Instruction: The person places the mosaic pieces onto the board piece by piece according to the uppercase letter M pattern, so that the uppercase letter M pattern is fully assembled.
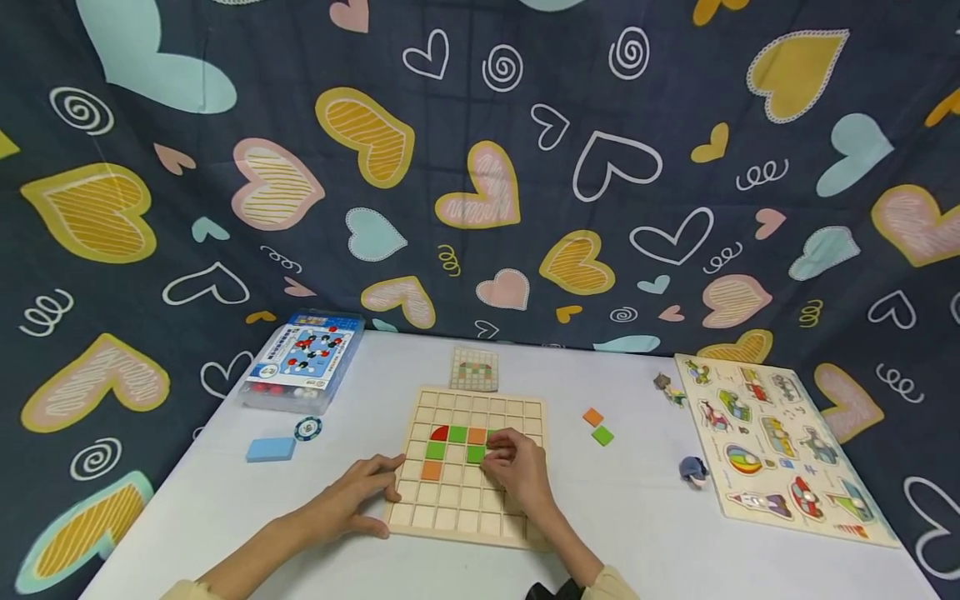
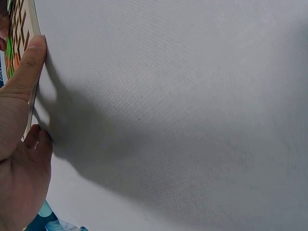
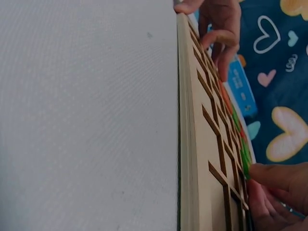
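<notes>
A wooden grid board (image 1: 457,517) lies on the table with coloured tiles in its squares. My left hand (image 1: 351,498) rests against its left edge, fingers spread over the rim and thumb at the near corner. In the left wrist view the thumb (image 2: 30,62) lies along the frame. My right hand (image 1: 517,468) is over the right half, thumb and fingers pinching a green tile (image 1: 491,434), mostly hidden by the fingertips. Beside it sit an orange tile (image 1: 477,436) and another green tile (image 1: 476,454). A red quarter-round tile (image 1: 440,433) lies further left.
Behind the board lies a pattern card (image 1: 474,370). Loose orange (image 1: 593,417) and green (image 1: 603,435) tiles lie to its right. A picture puzzle board (image 1: 783,446) and small figure (image 1: 693,471) are farther right. On the left are a plastic box (image 1: 303,358), blue block (image 1: 271,450) and round chip (image 1: 308,428).
</notes>
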Available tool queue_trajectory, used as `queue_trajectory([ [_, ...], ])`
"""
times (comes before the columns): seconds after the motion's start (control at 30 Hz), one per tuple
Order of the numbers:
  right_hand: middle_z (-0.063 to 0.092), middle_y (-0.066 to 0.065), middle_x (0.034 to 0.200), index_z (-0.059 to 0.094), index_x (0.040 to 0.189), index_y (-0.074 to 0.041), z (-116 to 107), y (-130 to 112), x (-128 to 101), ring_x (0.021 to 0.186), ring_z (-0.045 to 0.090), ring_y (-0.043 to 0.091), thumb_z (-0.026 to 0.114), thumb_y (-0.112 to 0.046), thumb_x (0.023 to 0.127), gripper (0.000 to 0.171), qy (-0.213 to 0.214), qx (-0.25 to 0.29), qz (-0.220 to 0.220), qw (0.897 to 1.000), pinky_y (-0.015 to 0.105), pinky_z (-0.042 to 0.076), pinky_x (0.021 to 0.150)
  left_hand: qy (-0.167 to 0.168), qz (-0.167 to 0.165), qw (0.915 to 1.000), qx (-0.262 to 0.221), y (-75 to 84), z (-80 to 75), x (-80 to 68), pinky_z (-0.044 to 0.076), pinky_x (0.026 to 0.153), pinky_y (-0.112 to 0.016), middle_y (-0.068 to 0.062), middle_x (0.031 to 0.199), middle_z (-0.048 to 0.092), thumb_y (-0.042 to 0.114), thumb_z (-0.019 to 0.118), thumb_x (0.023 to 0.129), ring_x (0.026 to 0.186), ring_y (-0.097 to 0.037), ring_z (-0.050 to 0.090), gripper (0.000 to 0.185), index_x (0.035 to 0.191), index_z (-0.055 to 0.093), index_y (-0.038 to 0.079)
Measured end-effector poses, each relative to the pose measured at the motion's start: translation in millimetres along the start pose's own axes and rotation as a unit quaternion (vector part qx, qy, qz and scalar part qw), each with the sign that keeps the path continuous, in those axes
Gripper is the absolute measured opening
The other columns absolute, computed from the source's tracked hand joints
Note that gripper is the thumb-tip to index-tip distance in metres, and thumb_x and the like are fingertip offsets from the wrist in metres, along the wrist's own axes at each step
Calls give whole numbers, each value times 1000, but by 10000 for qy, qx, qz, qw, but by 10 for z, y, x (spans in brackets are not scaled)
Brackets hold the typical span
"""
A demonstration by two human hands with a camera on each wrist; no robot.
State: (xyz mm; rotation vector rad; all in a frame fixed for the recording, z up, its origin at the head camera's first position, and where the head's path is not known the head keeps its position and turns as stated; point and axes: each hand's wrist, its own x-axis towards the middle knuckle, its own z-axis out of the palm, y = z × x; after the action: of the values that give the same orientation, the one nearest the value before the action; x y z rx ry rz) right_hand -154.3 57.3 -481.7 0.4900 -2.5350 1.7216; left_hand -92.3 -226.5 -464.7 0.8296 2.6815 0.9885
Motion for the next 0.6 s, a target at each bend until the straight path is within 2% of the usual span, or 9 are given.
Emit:
queue_trajectory([
  [0.2, 67, 23, 97, 62, 101, 10, -84, -8, -10, 83, 69, 30, 71, 9, 79, 24, -159, 403, 90, 9990, 22, 56, 71, 1, 28, 10000, 51, -4, 4, 11, 40, 97, -54, -19, 144, 42, 39, 74, 74, 120, -38, 43, 31, 92, 56, 22],
  [0.37, 67, 24, 102, 63, 105, 8, -302, 32, -28, 90, 68, 34, 71, 6, 81, 25, -30, 756, 302, 9967, 25, 56, 74, 41, 92, 9999, 82, -12, 2, 20, 40, 96, -53, -19, 144, 42, 40, 74, 74, 120, -37, 43, 31, 92, 55, 23],
  [0.43, 67, 25, 102, 63, 105, 8, -437, 94, -35, 90, 68, 33, 70, 8, 81, 25, 133, 894, 352, 9953, 25, 56, 74, 52, 94, 9999, 84, -13, 0, 16, 41, 96, -53, -18, 145, 42, 40, 74, 74, 119, -36, 43, 31, 92, 55, 23],
  [0.5, 67, 24, 103, 64, 105, 7, -598, 166, -48, 89, 68, 27, 69, 10, 81, 24, 418, 903, 407, 9942, 24, 55, 74, 48, 80, 9999, 74, -10, -3, 11, 41, 96, -53, -19, 145, 42, 40, 74, 74, 119, -36, 43, 31, 92, 55, 24],
  [0.6, 68, 24, 101, 65, 103, 8, -848, 290, -64, 84, 67, 16, 68, 13, 80, 24, 1171, 657, 446, 9899, 18, 53, 71, 14, 22, 10000, 76, -13, -9, 4, 41, 96, -54, -18, 145, 42, 41, 74, 74, 119, -36, 43, 31, 92, 55, 24],
])
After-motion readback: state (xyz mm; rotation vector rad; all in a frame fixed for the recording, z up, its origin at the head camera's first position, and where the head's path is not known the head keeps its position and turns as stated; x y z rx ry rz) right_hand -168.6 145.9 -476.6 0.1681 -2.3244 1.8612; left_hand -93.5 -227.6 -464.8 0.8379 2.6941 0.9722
